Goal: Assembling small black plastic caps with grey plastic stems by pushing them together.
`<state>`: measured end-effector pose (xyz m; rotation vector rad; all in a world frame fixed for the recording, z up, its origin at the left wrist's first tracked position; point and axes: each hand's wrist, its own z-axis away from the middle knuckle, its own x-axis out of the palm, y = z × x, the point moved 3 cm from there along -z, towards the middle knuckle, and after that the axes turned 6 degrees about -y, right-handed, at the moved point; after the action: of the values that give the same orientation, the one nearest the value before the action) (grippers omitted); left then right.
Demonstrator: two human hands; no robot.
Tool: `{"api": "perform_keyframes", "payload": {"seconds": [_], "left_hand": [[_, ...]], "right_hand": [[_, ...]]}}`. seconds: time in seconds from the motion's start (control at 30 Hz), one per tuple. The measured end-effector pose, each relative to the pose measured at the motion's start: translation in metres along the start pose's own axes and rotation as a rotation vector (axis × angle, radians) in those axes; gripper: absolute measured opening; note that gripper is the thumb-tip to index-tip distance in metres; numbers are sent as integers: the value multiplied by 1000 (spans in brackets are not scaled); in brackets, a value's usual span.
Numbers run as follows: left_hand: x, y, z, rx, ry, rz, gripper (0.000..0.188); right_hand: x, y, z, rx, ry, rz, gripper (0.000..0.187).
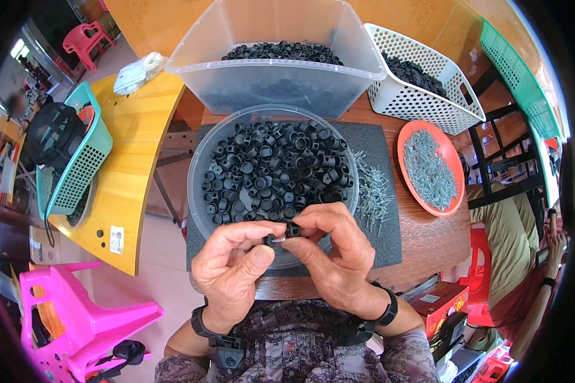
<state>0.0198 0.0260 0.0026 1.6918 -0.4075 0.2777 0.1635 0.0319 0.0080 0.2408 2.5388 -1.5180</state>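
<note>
Over the near rim of a clear round tub (pixel 193 191), my two hands meet at the fingertips. My left hand (pixel 229 265) pinches a short screw with a black head (pixel 275 240), its bright thread pointing right. Between thumb and forefinger, my right hand (pixel 338 258) grips a small black plastic fitting (pixel 292 229) with holes in it. The screw's tip is close to the fitting; whether it has entered is hidden by my fingers. Many similar black fittings (pixel 268 159) fill the tub. Loose silver screws (pixel 375 195) lie on a dark foam mat (pixel 390 242) right of the tub.
A red-orange plate (pixel 458 159) of screws stands at the right. Behind the tub are a large clear bin (pixel 281 83) and a white perforated basket (pixel 421 105), both holding black parts. Left are a yellow table (pixel 131 137) and a pink stool (pixel 89 306). Another person's arm (pixel 533 306) shows far right.
</note>
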Motion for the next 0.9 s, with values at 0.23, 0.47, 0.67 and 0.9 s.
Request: {"api": "perform_keyframes", "payload": {"seconds": [0.23,0.47,0.67,0.9], "left_hand": [[-3,-3,1,20,-106,67,25],[-3,-4,0,-14,-98,69,24],[0,-3,-3,-29,-117,66,22],[0,-2,-1,-107,-32,-74,22]], "right_hand": [[1,-1,3,16,-9,1,31],[1,1,5,26,-18,-79,30],[-5,2,4,75,3,-261,29],[-5,6,6,253,-64,-543,24]]}}
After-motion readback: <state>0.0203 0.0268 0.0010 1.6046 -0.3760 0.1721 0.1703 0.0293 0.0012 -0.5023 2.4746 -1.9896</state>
